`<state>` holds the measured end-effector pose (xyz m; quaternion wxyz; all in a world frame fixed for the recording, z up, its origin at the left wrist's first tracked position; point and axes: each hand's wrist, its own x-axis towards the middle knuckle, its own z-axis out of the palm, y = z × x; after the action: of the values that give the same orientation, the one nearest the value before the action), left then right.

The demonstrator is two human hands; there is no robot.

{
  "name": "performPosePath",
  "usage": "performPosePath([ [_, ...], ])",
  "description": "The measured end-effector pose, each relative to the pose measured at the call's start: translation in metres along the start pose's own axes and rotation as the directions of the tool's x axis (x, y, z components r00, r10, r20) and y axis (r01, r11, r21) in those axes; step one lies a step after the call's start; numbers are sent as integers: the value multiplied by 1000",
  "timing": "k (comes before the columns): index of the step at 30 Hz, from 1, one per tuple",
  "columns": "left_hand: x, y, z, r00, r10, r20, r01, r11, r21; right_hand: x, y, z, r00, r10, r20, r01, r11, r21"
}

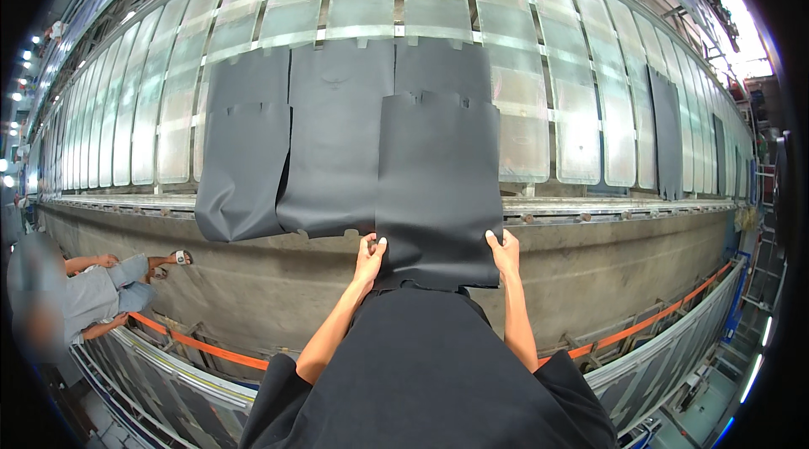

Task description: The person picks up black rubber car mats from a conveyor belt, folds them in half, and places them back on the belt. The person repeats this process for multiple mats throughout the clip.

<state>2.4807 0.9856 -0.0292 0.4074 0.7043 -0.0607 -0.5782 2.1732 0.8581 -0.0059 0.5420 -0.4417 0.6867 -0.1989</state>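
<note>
A dark grey, leather-like sheet [440, 167] hangs over the near edge of the racked panels, its lower end close to my body. My left hand [369, 259] pinches this sheet's left edge, thumb on top. On the opposite edge my right hand [504, 252] grips it the same way, at about equal height. The sheet bulges slightly between them, and its far edge has small notches. Beneath and beside it lie more dark sheets: a wide middle sheet [333, 137] and a left sheet [242, 167] with a creased lower corner.
Pale, translucent panels [527, 137] stand in a long curved-looking row across the rack. A metal rail [607, 209] runs along its near side. Another dark sheet [666, 133] rests further right. At the left a person [97, 293] is on the concrete floor [253, 280], near an orange bar [206, 348].
</note>
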Motion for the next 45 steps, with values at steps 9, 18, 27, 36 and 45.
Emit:
performPosePath([
  [9, -9, -13, -3, 999, 2, -33, 5, 980, 201, -27, -56, -2, 978, -183, -94, 153, 952, -266],
  [18, -16, -25, 22, 898, -269, 348, 344, 922, -176, -2, -49, -50, 994, -105, 33, 107, 992, -66],
  [27, -82, 113, 65, 840, 428, 334, -484, 869, 106, -6, -92, -116, 972, -212, 103, 185, 957, 222],
  [36, -191, 271, 32, 227, 965, 133, -944, 185, 272, -82, -264, -118, 892, -374, -253, 451, 733, 508],
  [45, -106, 376, -187, 457, 887, 57, -872, 435, 223, -93, -375, 100, 840, -542, 7, 424, 664, 615],
])
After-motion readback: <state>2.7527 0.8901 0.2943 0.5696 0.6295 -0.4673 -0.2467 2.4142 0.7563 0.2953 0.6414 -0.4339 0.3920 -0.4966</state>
